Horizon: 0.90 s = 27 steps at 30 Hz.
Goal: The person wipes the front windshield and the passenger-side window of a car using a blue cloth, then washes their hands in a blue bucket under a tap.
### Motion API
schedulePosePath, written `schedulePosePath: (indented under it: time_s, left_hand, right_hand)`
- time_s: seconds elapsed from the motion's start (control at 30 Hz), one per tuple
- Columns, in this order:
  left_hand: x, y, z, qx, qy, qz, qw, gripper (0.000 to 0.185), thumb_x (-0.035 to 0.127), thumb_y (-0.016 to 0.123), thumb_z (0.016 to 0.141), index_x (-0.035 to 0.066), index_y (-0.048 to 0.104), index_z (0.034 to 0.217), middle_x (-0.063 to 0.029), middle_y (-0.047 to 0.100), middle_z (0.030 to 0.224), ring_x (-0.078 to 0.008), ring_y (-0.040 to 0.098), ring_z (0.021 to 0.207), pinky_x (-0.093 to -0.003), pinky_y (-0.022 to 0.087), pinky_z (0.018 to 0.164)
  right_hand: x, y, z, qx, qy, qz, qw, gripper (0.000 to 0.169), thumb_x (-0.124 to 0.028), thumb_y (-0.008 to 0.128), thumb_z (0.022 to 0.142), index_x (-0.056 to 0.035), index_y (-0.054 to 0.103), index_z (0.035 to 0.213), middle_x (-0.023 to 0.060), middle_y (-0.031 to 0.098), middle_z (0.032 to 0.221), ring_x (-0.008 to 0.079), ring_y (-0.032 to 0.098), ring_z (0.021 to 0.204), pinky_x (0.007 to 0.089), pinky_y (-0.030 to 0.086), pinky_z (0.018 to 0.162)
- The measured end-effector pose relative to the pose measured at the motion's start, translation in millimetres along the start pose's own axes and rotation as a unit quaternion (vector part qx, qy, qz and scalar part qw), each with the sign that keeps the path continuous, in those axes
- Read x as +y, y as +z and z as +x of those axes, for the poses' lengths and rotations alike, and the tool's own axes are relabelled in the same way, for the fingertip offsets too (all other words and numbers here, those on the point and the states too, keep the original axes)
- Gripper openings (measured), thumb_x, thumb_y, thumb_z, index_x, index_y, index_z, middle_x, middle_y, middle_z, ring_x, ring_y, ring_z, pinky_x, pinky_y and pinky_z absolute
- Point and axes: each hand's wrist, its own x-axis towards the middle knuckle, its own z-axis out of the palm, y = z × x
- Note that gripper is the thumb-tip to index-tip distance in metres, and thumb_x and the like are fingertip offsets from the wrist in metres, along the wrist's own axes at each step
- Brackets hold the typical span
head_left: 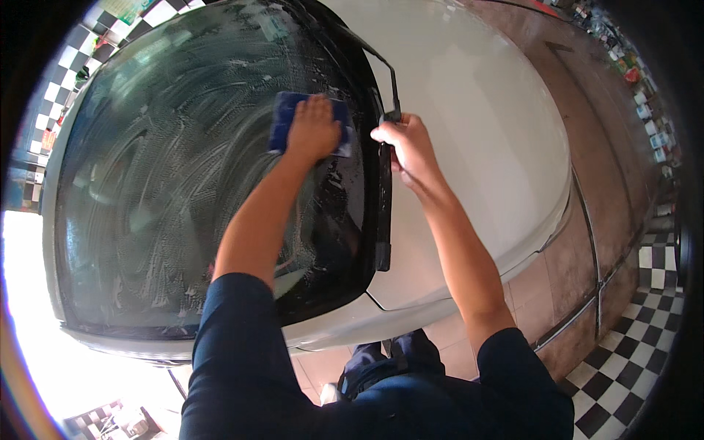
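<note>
My left hand (315,129) lies flat on a folded blue cloth (283,118), pressing it against the car windshield (181,165) near its lower edge. White, streaky, curved smears cover much of the glass. My right hand (407,143) grips a black windshield wiper (384,214) around its arm, beside the base of the windshield. The wiper's blade end points towards me, and its arm (394,82) runs away to the far side. Some of my right fingers are hidden behind the wiper.
The white car hood (473,137) spreads to the right of the glass. Bottles and containers (657,137) line the far right. Tiled floor (528,297) and black-and-white checkered tiles (621,352) lie at lower right. The car's side edge (330,330) is close to my legs.
</note>
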Motion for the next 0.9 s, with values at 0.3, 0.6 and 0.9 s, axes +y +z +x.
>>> schedulePosePath:
  time_s: [0.3,0.6,0.9]
  left_hand:
    - [77.9,-112.9,-158.4,-0.156,0.202,-0.098,0.962,0.059,0.032,0.048,0.087,-0.005,0.041,0.132,-0.0193,0.037,0.141,-0.031,0.03,0.134,-0.0457,0.017,0.112]
    - [47.1,-30.0,-41.2,-0.041,0.078,0.01,0.996,0.053,0.032,0.039,0.095,-0.003,0.04,0.133,-0.017,0.036,0.143,-0.028,0.031,0.134,-0.0421,0.021,0.11]
    - [49.9,-109.6,-157.7,-0.178,0.235,-0.095,0.951,0.053,0.034,0.044,0.092,0.005,0.041,0.136,-0.0098,0.035,0.145,-0.0236,0.028,0.136,-0.0429,0.016,0.112]
  right_hand:
    - [-12.3,-21.5,9.8,-0.045,0.002,0.035,0.998,0.018,-0.003,0.067,0.069,-0.0032,0.051,0.06,0.0012,0.047,0.052,0.0077,0.041,0.036,0.0226,0.025,0.031]
    - [-1.5,-14.8,13.6,-0.092,-0.002,-0.001,0.996,0.017,-0.01,0.068,0.07,0.0011,0.058,0.063,0.0051,0.053,0.054,0.0101,0.047,0.038,0.0229,0.031,0.031]
    - [-6.3,-30.7,17.9,-0.091,-0.013,0.006,0.996,0.015,-0.01,0.069,0.07,0.0013,0.06,0.065,0.006,0.056,0.057,0.0103,0.049,0.04,0.0222,0.032,0.033]
